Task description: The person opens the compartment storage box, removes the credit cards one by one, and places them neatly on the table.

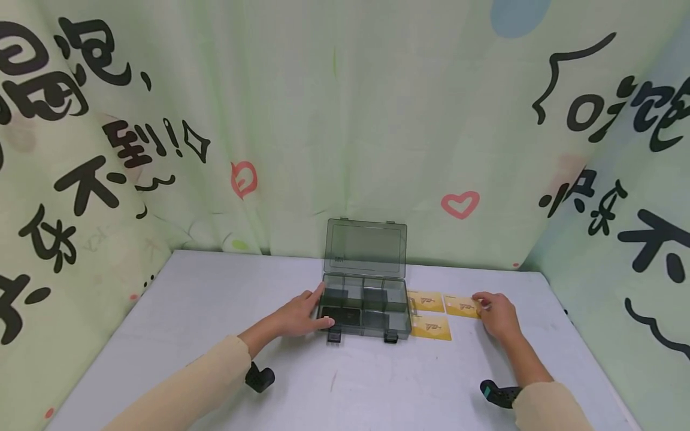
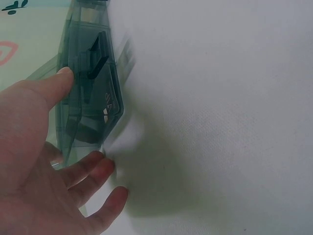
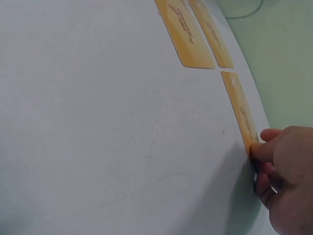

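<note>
A smoky grey, see-through divided plastic box (image 1: 372,331) stands on the table, its lid (image 1: 366,246) raised at the back. My left hand (image 1: 299,315) rests against the box's left side, fingers spread and thumb over the front left corner; in the left wrist view the thumb touches the box wall (image 2: 73,105). A dark flat item (image 1: 341,316) lies in the front left compartment. At the far right, my right hand (image 1: 500,317) pinches the right end of a yellow card (image 1: 459,306) between thumb and fingers. That card lies low over the tabletop.
Two more yellow cards, a rear one (image 1: 429,301) and a front one (image 1: 432,328), lie just right of the box. Two dark latches (image 1: 390,336) hang at the box's front. A printed curtain (image 1: 291,120) rises behind the white table (image 1: 388,389).
</note>
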A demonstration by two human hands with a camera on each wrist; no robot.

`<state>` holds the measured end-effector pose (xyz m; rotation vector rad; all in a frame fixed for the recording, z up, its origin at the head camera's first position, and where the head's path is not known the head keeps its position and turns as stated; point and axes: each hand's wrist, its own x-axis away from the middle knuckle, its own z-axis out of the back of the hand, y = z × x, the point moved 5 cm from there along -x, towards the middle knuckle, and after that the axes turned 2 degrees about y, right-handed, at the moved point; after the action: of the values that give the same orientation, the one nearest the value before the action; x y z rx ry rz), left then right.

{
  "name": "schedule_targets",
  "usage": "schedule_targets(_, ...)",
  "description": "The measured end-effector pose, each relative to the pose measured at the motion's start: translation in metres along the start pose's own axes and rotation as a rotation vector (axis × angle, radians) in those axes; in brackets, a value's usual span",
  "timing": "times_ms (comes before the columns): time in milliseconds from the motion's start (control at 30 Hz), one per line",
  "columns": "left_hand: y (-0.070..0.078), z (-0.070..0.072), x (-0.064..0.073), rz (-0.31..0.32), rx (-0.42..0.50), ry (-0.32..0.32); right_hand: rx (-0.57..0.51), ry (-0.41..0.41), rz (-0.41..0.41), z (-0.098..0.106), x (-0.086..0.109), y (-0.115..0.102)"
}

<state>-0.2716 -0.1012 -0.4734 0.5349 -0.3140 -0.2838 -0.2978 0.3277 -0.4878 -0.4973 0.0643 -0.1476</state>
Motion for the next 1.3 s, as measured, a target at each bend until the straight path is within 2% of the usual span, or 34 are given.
schedule_targets(267, -0.001, -0.001, 0.0, 0.004, 0.001, -0.006, -0.095, 0.016, 0.012, 0.006, 0.008, -0.008)
schedule_targets(433, 0.0, 0.0, 0.0, 0.005, 0.005, -0.01, -0.148, -0.003, 0.013, 0.005, 0.011, -0.015)
schedule_targets(900, 0.0, -0.001, -0.002, 0.002, -0.01, -0.013, -0.206, 0.024, 0.037, 0.0, 0.018, -0.034)
schedule_targets(1067, 0.0, -0.001, -0.003, -0.002, -0.023, -0.014, -0.239, 0.019, 0.061, -0.001, 0.021, -0.043)
schedule_targets(1300, 0.0, -0.002, -0.003, -0.005, -0.021, -0.031, -0.253, -0.007, 0.048, -0.007, 0.026, -0.055)
